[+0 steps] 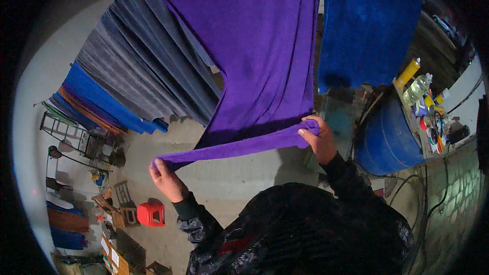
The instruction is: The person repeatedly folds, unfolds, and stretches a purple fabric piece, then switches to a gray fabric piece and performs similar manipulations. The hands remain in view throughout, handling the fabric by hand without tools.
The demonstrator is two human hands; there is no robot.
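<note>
2 hands on 1 purple cloth (254, 46), each grip clenched on its lower hem. Left hand (167, 179) pinching the hem's left corner, fingers curled over the fabric, dark patterned sleeve below. Right hand (318, 140) bunching the hem's right end in a closed fist, thumb on top. Between them, hem pulled into a taut, slightly rolled band, sloping down toward the left hand. Rest of the purple cloth hanging from above, spread wide, with soft vertical folds, just in front of the chest.

Just beside it to the right, a blue cloth (372, 20) hanging too, edges near but whether touching cannot be told. To the left, a row of grey cloths (142, 66) draped in pleats, then a bright blue cloth (99, 99) and thin orange and green edges behind.

Below, bare grey concrete floor (229, 178), with shadow under the hanging fabric. On the floor at lower left, a small red plastic stool (151, 214) beside wooden crates and clutter; farther left, a metal rack (61, 130).

At right, a big blue barrel (387, 137) next to a cluttered shelf with a yellow bottle (408, 72) and a clear bottle (417, 89). Cables along a brick wall (453, 183) at lower right.
</note>
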